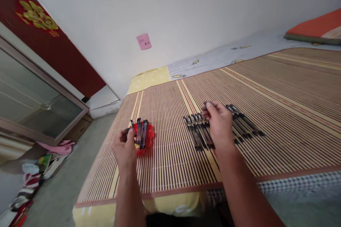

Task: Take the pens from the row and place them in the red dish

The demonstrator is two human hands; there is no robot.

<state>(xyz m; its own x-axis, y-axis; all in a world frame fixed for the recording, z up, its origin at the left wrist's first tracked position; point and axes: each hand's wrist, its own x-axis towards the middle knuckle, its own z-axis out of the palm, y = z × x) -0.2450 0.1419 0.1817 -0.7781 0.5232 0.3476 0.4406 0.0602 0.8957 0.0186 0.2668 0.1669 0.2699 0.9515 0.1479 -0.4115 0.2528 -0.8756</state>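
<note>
- Left hand (124, 149), lower centre-left: fingers narrowly curled, hold unclear, at pens (145, 133) in red dish (150, 135)
- Right hand (220, 120), centre-right: narrow pinch, hold unclear, hiding part of pen row (199, 131)

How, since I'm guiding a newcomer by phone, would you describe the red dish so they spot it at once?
Find the striped mat, then look toward its left side, by the person's left hand. There sits the red dish, with several pens in it. Its bright, scalloped rim sets it apart from the dark pen row near the right hand.
</note>
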